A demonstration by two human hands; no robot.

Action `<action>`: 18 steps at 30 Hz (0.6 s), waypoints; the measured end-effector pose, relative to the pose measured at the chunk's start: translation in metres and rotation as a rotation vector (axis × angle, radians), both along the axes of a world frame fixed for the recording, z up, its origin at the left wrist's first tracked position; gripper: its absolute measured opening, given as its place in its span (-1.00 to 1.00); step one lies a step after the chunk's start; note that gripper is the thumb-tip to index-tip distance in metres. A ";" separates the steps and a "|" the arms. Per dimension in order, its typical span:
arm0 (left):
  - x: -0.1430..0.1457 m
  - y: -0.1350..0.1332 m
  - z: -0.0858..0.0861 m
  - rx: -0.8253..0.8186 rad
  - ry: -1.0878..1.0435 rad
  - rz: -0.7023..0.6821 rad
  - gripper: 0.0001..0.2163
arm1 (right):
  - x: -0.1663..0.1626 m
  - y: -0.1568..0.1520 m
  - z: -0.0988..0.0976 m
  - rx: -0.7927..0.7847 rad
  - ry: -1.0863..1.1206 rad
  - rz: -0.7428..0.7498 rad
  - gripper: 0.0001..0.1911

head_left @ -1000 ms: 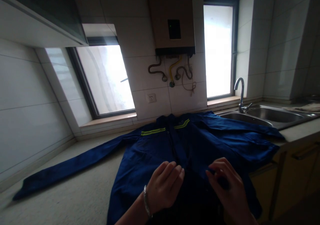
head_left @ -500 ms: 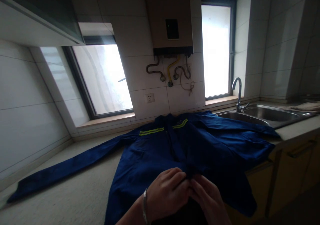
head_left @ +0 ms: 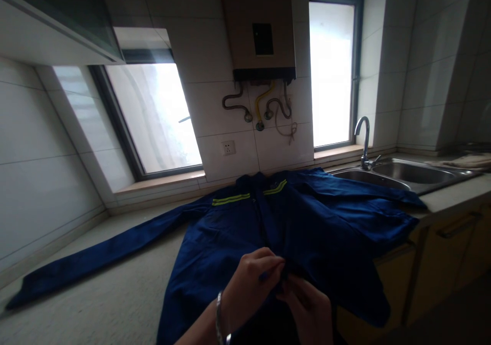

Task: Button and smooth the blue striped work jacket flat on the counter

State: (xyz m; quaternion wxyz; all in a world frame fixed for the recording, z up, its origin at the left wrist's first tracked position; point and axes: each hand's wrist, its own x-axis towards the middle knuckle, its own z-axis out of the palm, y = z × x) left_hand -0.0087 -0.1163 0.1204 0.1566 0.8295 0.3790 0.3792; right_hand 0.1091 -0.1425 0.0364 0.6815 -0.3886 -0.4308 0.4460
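A dark blue work jacket (head_left: 307,222) with yellow-green reflective stripes lies spread on the kitchen counter (head_left: 115,304), one sleeve stretched far to the left. My left hand (head_left: 249,289), with a bracelet on its wrist, pinches the jacket's front edge near the bottom. My right hand (head_left: 307,309) is closed on the same front edge, touching the left hand's fingertips. Both hands meet at the jacket's centre line close to me.
A steel double sink (head_left: 406,174) with a tap (head_left: 364,140) sits at the right. A water heater (head_left: 261,25) with pipes hangs on the tiled wall between two windows. A wall socket (head_left: 228,147) sits below it. Yellow cabinet fronts (head_left: 452,243) run under the counter.
My hands were apart on the jacket a second ago; they have come together at its front edge. The view has shifted slightly.
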 end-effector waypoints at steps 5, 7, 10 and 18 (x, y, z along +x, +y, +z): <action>0.002 0.001 0.003 -0.220 -0.090 0.130 -0.85 | -0.007 0.003 -0.002 0.048 -0.056 -0.059 -0.61; 0.001 0.002 0.000 -0.283 -0.120 0.148 -0.86 | -0.008 0.004 0.002 0.048 -0.070 -0.068 -0.62; 0.000 0.004 -0.002 -0.317 -0.129 0.166 -0.86 | -0.009 0.004 0.006 0.037 -0.052 -0.102 -0.62; 0.001 -0.002 0.003 -0.255 -0.021 0.230 -0.85 | -0.019 0.001 0.005 0.022 0.143 -0.216 -0.65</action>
